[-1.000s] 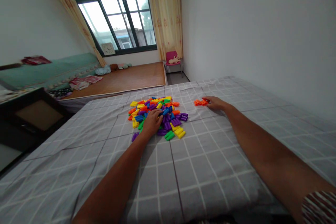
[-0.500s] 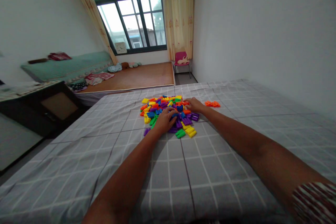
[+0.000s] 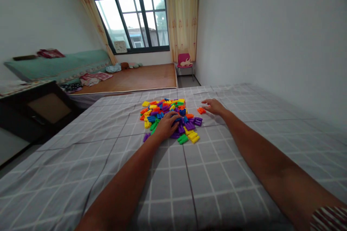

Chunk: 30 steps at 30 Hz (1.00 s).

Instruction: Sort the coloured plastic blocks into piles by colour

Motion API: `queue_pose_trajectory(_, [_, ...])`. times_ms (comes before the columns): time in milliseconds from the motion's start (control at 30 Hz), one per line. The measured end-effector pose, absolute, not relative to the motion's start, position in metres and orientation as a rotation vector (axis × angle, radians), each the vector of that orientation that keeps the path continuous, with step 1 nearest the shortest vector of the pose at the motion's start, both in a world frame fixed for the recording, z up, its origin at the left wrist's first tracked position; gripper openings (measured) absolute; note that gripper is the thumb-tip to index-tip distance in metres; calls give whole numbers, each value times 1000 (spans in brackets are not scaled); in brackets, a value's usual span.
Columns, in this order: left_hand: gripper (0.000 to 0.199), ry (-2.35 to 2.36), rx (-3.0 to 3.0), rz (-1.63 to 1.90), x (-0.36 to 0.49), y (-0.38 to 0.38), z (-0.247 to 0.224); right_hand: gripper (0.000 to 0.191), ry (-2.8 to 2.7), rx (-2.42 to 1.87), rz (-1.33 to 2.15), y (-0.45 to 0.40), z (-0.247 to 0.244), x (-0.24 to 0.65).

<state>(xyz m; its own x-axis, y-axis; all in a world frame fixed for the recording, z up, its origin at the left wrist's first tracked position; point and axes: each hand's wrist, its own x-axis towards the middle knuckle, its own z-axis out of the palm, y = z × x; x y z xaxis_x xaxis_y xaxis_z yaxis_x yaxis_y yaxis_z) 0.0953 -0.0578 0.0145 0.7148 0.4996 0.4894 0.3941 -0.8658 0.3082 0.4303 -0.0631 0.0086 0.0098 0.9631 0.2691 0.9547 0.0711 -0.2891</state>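
Observation:
A heap of plastic blocks [image 3: 162, 110] in yellow, orange, blue, purple and green lies on the grey checked cloth [image 3: 217, 173]. My left hand [image 3: 166, 125] rests on the near side of the heap, fingers apart over blue and purple blocks. To the right of the heap, my right hand [image 3: 215, 107] is low over the cloth with its fingers apart, pointing left. An orange block [image 3: 201, 110] lies by its fingertips, separate from the heap. Whatever is under the right palm is hidden.
Beyond the cloth stands a low brown bed [image 3: 146, 75] with clothes and soft toys. A dark cabinet [image 3: 46, 106] is on the left, and a pink chair [image 3: 184, 59] stands below the curtain. A white wall [image 3: 260, 36] runs along the right.
My right hand has moved right, off the heap's edge, to where the separate orange blocks were in sight. One orange block now shows left of it. My left hand has stayed on the heap.

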Motion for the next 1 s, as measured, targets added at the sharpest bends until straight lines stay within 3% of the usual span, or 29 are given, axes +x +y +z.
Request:
queue_pose_trajectory(133, [33,750,2746,850,95,-59,14,54,-2152,-1759,108,-68,7,432])
queue_pose_trajectory(267, [34,765,2767,832,95,-59,14,43,-2152,-1841,69,-70,9,431])
queue_pose_trajectory(533, [34,740,2807,826,95,-58,14,41,-1679,-1819,-135,-79,23,481])
queue_pose_trajectory(1000, [34,769,2827,820,95,-61,14,47,-1879,-2056,100,-79,-5,462])
